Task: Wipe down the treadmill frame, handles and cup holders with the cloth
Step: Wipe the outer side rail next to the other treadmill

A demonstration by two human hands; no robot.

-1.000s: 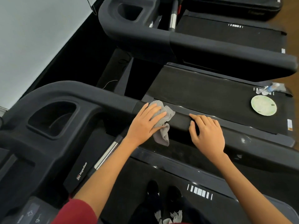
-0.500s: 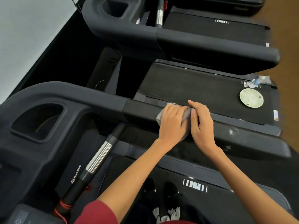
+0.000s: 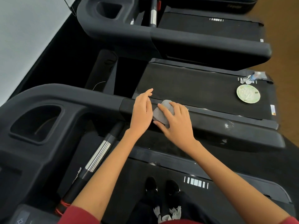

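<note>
A grey cloth lies bunched on the black side handrail of the treadmill I stand on. My right hand lies over the cloth with its fingers spread across it and its thumb under the lower edge. Just left of the cloth, my left hand is raised off it with the fingers apart and holds nothing. A deep black cup holder sits in the console at the left. A chrome-banded grip bar runs below the rail.
A second treadmill stands beyond, its belt carrying a pale green plate and a small plastic bottle near the far end. Its own handrail crosses the top. White wall at left, wooden floor at right. My shoes rest on the belt.
The cloth has passed from my left hand to my right. My left hand has lifted off and drawn left with its fingers open; my right hand now covers the cloth on the rail.
</note>
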